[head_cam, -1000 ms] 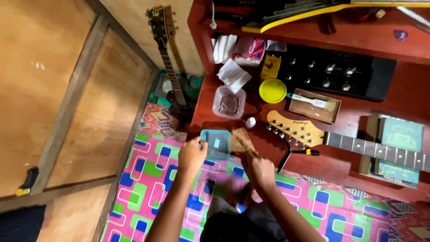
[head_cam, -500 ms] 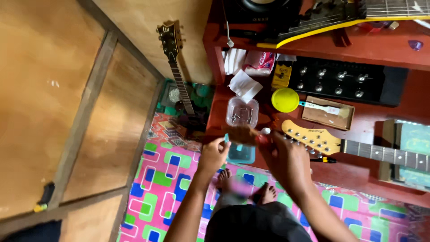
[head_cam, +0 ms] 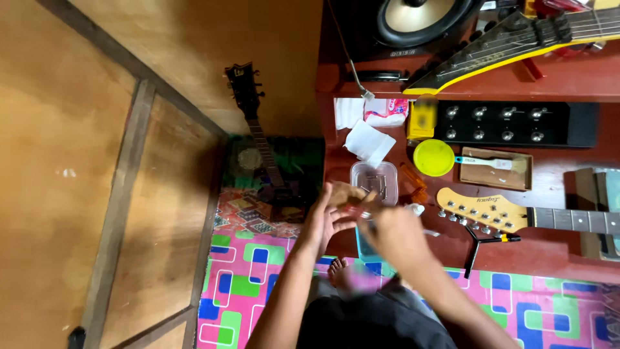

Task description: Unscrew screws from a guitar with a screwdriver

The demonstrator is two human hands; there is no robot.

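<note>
My left hand (head_cam: 325, 221) and my right hand (head_cam: 398, 236) meet at the front edge of the red-brown desk (head_cam: 555, 249). Between their fingers is a small brown and red object (head_cam: 354, 205), too blurred by motion to name. Just beyond the hands stands a clear plastic box (head_cam: 374, 178) with small metal parts in it. A light blue container (head_cam: 363, 249) lies half hidden under my right hand. A pale wooden guitar headstock (head_cam: 479, 208) lies on the desk to the right of my right hand.
A yellow round lid (head_cam: 434, 157), a wooden tray with a brush (head_cam: 496, 169), a black pedal unit (head_cam: 510, 123), white paper (head_cam: 368, 142) and a black angled tool (head_cam: 475, 249) lie on the desk. A speaker (head_cam: 420, 19) stands behind. A dark guitar (head_cam: 258, 139) leans on the wall. My bare foot (head_cam: 337, 271) rests on the patterned mat (head_cam: 252, 284).
My head moved closer and the view shifted up the desk. My left hand let go of the blue container, and both hands came together on the small object.
</note>
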